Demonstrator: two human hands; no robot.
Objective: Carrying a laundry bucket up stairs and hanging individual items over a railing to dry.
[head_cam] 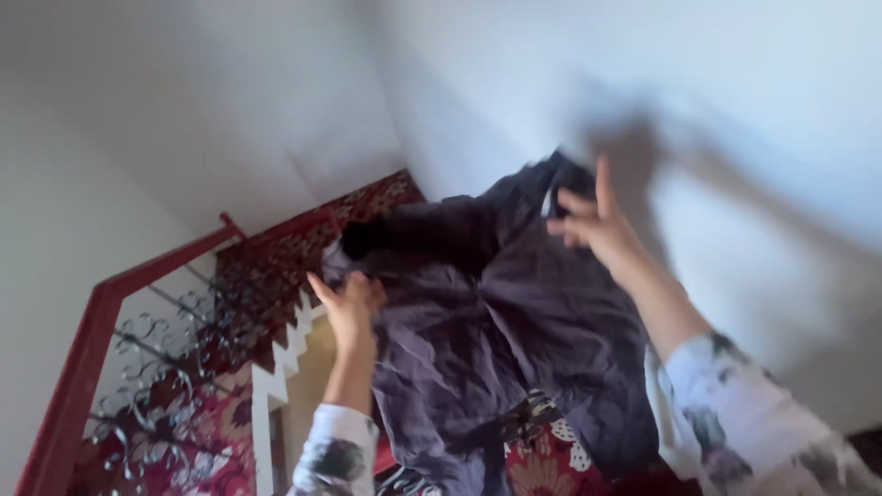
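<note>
Both hands up; left hand [349, 298] gripping the dark garment [501, 340] at its edge, right hand [593, 225] fingers spread against its top; garment aloft, bunched, unfolded, beside the red railing [110, 294].

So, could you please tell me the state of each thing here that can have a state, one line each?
Dark grey garment: held up, spread, creased, blurred.
Left hand: raised, gripping the garment's left edge.
Right hand: raised at the garment's top, fingers spread; grip unclear.
Red stair railing: fixed in place, untouched.
</note>
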